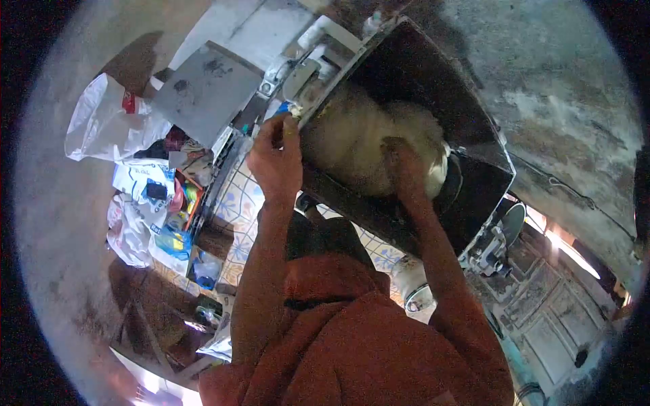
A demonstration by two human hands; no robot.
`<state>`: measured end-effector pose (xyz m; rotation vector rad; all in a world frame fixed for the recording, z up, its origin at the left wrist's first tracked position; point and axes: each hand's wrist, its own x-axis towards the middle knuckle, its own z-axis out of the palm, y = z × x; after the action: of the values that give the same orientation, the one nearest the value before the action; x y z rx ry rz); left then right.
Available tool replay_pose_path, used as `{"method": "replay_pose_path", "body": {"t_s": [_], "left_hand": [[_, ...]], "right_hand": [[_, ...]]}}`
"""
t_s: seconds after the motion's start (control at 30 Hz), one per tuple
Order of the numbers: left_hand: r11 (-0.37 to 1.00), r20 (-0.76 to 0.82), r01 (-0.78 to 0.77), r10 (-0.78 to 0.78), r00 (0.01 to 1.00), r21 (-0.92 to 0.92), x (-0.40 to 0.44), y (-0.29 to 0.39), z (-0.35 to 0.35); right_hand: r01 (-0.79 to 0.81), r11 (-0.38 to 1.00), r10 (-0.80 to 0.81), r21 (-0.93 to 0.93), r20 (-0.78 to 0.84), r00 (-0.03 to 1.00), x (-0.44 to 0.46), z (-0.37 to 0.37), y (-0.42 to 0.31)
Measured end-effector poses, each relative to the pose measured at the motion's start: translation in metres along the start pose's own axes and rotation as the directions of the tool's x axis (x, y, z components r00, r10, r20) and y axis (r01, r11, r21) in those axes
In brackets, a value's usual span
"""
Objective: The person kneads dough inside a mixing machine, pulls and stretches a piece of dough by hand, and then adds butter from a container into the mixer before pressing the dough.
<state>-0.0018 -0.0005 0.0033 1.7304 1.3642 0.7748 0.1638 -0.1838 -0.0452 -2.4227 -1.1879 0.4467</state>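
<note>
Pale lump (344, 145) inside a dark bin (433, 74), with red clothing (379, 338) nearest the camera. Right hand (408, 172) on the lump, touching it; cannot tell whether clamped on it. Left hand (276, 159) just beside the bin's left rim, fingertips close to the thumb; cannot tell whether holding anything. Farther off, patterned floor (237, 203), a plastic bag (101, 122), a grey board (206, 91) and a stained wall (569, 122).

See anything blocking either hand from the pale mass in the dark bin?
Right hand: nothing visible, it's at the pale mass. Left hand: outside the dark bin, whose rim stands in between.
</note>
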Motion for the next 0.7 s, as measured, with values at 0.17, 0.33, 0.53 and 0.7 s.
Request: {"method": "replay_pose_path", "body": {"t_s": [0.17,0.33,0.53,0.7], "left_hand": [[1.000,0.010,-0.007,0.007,1.000,0.003,0.001,-0.001,-0.002],[0.998,0.041,0.050,-0.051,0.998,0.026,0.002,0.005,-0.005],[1.000,0.047,-0.004,0.003,0.999,0.008,0.003,0.004,-0.005],[0.999,0.041,-0.008,0.006,0.999,0.048,0.002,0.001,-0.004]], "right_hand": [[-0.415,0.907,0.419,0.068,-0.067,0.905,-0.012,-0.046,0.024],[-0.236,0.967,0.251,0.095,-0.211,0.945,-0.042,-0.048,0.110],[-0.123,0.939,0.130,-0.322,-0.002,0.992,-0.023,-0.037,0.037],[0.082,0.984,-0.076,-0.161,0.048,0.996,0.003,0.008,-0.012]]}}
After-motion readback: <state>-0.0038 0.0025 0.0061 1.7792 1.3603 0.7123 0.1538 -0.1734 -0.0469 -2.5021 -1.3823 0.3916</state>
